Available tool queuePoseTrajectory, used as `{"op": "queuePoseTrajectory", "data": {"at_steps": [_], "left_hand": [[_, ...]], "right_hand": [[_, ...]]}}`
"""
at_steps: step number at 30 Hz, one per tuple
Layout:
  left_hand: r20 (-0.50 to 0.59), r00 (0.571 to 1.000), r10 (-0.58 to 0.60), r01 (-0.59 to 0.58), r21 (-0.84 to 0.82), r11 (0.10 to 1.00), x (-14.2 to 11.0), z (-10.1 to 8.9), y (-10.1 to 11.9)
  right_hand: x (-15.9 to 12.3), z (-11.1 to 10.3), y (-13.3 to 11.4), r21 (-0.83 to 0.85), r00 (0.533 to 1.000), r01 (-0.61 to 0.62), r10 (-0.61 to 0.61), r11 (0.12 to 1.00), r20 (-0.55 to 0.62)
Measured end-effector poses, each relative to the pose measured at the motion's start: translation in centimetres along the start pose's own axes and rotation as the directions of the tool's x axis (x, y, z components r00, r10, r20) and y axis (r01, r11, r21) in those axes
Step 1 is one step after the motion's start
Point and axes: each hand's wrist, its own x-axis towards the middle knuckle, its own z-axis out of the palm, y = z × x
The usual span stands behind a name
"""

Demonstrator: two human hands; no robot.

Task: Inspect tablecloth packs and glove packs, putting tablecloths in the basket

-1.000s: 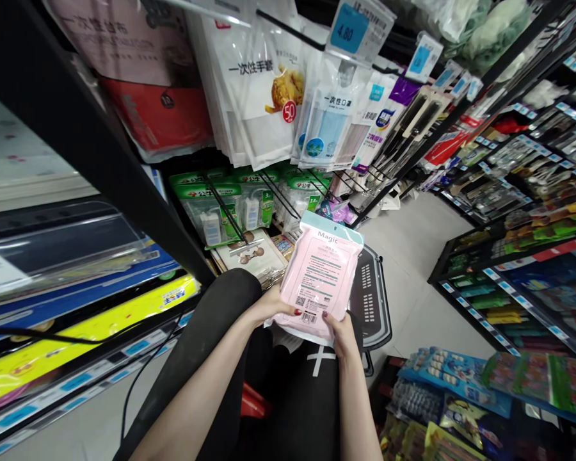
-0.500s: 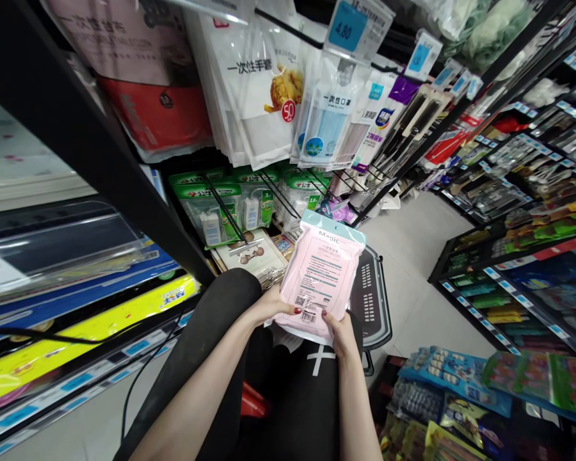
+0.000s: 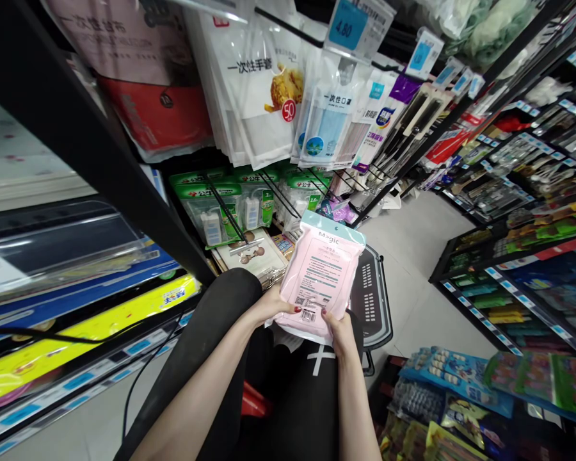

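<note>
A pink package with a pale green header reading "Magic" is held just right of the centre of the frame, tilted, its header pointing away from the wearer and its printed panel facing up. We see the left hand on its lower left corner and the right hand on its lower right. Each grip is closed on the package, a red-nailed thumb pressed on the face near the barcode; the fingers beneath are hidden from us.

As far as we can judge, the taking-up is done: the package hangs on no hook, and both hands bear it label up. Letting go and setting down are not yet done. We make out no tear, and the wrapper looks sealed, though its underside is hidden.

Below it, at bottom centre, are the wearer's black trousers. Just right of it stands a dark slotted piece with a grey rim, perhaps a basket; we cannot tell.

Farther out, green-topped blister packs lie left of centre, and white glove packets hang at upper centre beside mask packets. A yellow pack fills a shelf at lower left, and snack bags crowd the lower right.
</note>
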Motion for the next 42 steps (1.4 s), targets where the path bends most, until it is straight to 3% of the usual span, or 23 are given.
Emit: {"op": "queuePoseTrajectory", "data": {"at_steps": [5, 10, 12, 17, 21, 24, 29, 34, 42], "left_hand": [[0.056, 0.996, -0.066, 0.075, -0.17, 0.983, -0.4, -0.5, 0.3], [-0.099, 0.992, -0.074, 0.027, -0.411, 0.911, -0.4, -1.2, 0.7], [-0.123, 0.991, -0.053, -0.001, -0.4, 0.917, -0.3, -1.2, 1.0], [-0.118, 0.991, -0.065, 0.019, -0.355, 0.935, -0.3, -1.1, 1.1], [0.004, 0.985, -0.173, 0.165, -0.326, 0.931, -0.4, -1.0, 0.6], [0.07, 0.98, -0.187, 0.199, -0.269, 0.942, -0.5, -0.7, 0.4], [0.028, 0.993, -0.114, 0.117, -0.221, 0.968, -0.4, -0.3, 0.3], [-0.106, 0.988, -0.109, 0.09, -0.174, 0.981, 0.2, -0.4, -0.5], [-0.075, 0.988, -0.132, 0.116, -0.19, 0.975, 0.2, -0.4, -0.8]], "right_hand": [[-0.1, -0.7, -0.1, 0.057, 0.994, -0.011, 0.005, 0.998, 0.112], [-0.6, -0.8, -0.2, -0.067, 0.971, -0.035, 0.05, 0.997, 0.235], [-0.7, -0.9, 0.0, -0.121, 0.966, -0.062, 0.091, 0.991, 0.244], [-0.4, -1.8, 0.5, -0.031, 0.996, -0.086, 0.086, 0.996, 0.017], [-0.3, -2.1, 0.0, 0.129, 0.995, 0.007, -0.019, 0.992, 0.093], [-0.3, -1.8, 0.1, 0.114, 0.998, 0.01, -0.018, 0.993, 0.068], [-0.1, -1.2, 0.7, 0.055, 0.999, -0.042, 0.042, 0.998, 0.007], [0.1, -0.8, 0.5, 0.025, 1.0, -0.023, 0.023, 0.999, -0.002], [0.2, -0.8, 0.6, 0.002, 0.999, -0.005, 0.005, 1.0, 0.035]]}}
